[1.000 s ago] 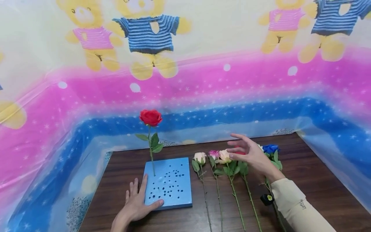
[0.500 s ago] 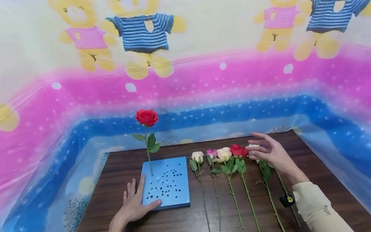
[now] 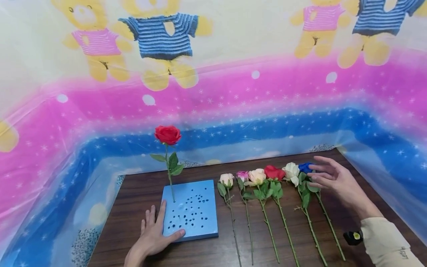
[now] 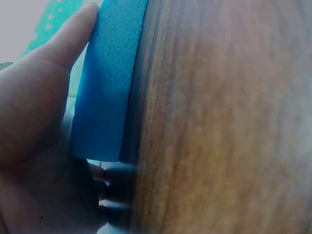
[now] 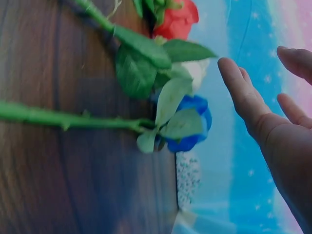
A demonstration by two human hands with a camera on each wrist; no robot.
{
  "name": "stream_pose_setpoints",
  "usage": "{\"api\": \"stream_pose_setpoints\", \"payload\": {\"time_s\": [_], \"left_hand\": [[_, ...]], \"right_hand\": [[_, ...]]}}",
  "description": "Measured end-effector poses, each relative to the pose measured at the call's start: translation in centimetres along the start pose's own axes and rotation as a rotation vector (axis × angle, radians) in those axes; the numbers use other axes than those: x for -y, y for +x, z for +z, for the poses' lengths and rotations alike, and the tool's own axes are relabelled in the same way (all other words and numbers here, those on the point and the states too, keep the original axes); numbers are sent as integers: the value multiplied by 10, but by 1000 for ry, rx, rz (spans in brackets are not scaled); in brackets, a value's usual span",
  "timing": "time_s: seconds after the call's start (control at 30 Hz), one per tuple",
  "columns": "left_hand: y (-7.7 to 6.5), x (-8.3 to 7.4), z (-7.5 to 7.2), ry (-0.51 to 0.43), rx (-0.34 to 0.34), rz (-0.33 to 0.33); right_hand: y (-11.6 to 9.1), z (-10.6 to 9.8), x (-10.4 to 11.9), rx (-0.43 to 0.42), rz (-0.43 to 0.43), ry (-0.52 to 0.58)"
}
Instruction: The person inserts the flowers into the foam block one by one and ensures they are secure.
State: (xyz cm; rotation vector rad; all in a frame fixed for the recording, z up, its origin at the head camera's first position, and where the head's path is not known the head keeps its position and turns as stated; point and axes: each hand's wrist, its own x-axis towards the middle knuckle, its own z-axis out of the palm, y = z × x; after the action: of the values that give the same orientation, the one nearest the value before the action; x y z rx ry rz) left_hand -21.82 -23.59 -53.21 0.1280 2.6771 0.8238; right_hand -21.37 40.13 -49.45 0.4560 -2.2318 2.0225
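Observation:
My left hand point(image 3: 153, 233) rests against the near left corner of a blue foam block point(image 3: 209, 209) full of small holes. Its thumb lies on the top, and its other fingers stretch along the left side; the left wrist view shows the block's edge point(image 4: 109, 83) beside the hand. One red rose point(image 3: 168, 135) stands upright in the block, near its far left. My right hand point(image 3: 341, 187) hovers with spread fingers just right of a blue rose point(image 3: 305, 167), holding nothing. In the right wrist view, the blue rose's petals point(image 5: 195, 129) are apart from the fingers.
Left of the blue rose lie a white rose point(image 3: 291, 172), a second red rose point(image 3: 275, 172), a cream rose point(image 3: 257, 177), a pink rose point(image 3: 242, 175) and a pale rose point(image 3: 227, 180), stems toward me on the wooden table point(image 3: 140, 189). A printed curtain point(image 3: 233, 141) hangs behind.
My right hand has moved rightward over the flower heads, from near the cream and red roses to beside the blue one. The left hand stays on the block.

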Motion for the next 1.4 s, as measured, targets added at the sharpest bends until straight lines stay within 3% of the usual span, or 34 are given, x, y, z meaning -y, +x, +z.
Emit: {"api": "stream_pose_setpoints", "payload": {"time_s": [0.43, 0.73, 0.9, 1.07, 1.4], "left_hand": [[-1, 1, -1, -9, 11, 0], [-1, 1, -1, 1, 6, 1], [-2, 1, -1, -5, 5, 2], [-1, 1, 0, 5, 5, 0], [-3, -1, -1, 1, 11, 15]], "right_hand": [[-22, -19, -12, -69, 56, -42], [-31, -29, -22, -19, 38, 40], [-33, -32, -25, -15, 73, 31], [-38, -35, -26, -1, 149, 42], [-44, -34, -30, 27, 432, -77]]}}
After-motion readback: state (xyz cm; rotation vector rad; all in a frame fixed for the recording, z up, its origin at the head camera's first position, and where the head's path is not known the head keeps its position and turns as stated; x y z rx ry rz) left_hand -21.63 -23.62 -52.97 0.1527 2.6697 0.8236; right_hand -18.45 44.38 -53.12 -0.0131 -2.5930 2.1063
